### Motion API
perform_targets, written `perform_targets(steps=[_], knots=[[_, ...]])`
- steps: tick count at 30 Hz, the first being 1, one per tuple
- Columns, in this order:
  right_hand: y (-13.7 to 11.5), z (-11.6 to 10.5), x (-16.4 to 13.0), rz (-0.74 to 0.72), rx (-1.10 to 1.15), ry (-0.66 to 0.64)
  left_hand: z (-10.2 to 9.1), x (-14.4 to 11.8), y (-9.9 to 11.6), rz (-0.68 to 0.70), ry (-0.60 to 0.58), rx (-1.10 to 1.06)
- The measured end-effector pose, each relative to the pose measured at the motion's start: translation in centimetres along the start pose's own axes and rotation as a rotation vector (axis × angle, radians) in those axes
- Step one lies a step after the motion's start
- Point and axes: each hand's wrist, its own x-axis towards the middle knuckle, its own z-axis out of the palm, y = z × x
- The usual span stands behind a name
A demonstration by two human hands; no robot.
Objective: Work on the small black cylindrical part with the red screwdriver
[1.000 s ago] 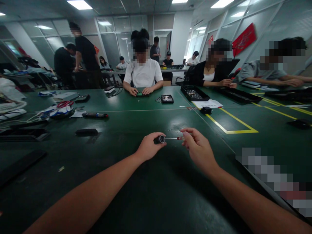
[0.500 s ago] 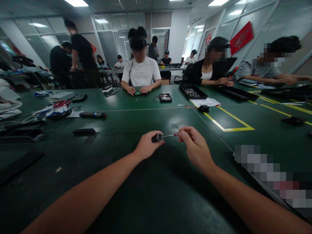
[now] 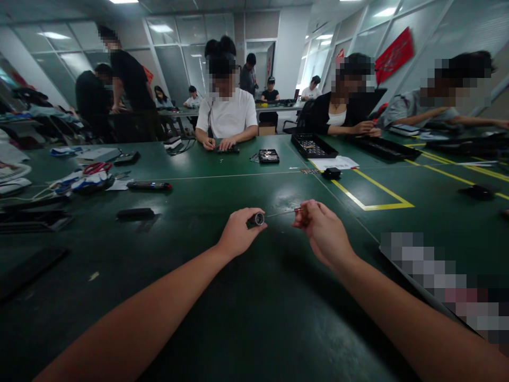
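My left hand (image 3: 236, 235) grips a short black cylinder with a silver end (image 3: 256, 218) just above the dark green table (image 3: 222, 297). My right hand (image 3: 324, 231) pinches a thin metal bit with a red end (image 3: 296, 211) between thumb and fingers. The bit's thin shaft points left toward the cylinder's silver end, with a small gap between them. Both hands hover over the middle of the table in front of me.
A black bar (image 3: 135, 213) and a black pen-like tool (image 3: 149, 185) lie to the left, with red-handled scissors (image 3: 95, 168) and cables beyond. A yellow taped rectangle (image 3: 369, 193), a black tray (image 3: 314, 146) and papers lie to the right. Several people sit across the table.
Both hands have lifted slightly away from me. The bit's shaft, earlier seated in the cylinder's end, now sits a little apart from it.
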Motion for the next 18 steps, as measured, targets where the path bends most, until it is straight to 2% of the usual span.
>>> perform_targets(steps=[6, 14, 18], knots=[[0.4, 0.6, -0.9, -0.154, -0.158, -0.038, 0.2, -0.3, 0.1, -0.006, -0.026, -0.020], [-0.5, 0.6, -1.8, -0.224, -0.312, -0.093, 0.3, -0.3, 0.0, -0.026, -0.022, -0.065], [-1.1, 0.7, -2.4, -0.224, -0.389, -0.056, 0.3, -0.4, 0.0, -0.014, -0.029, -0.061]])
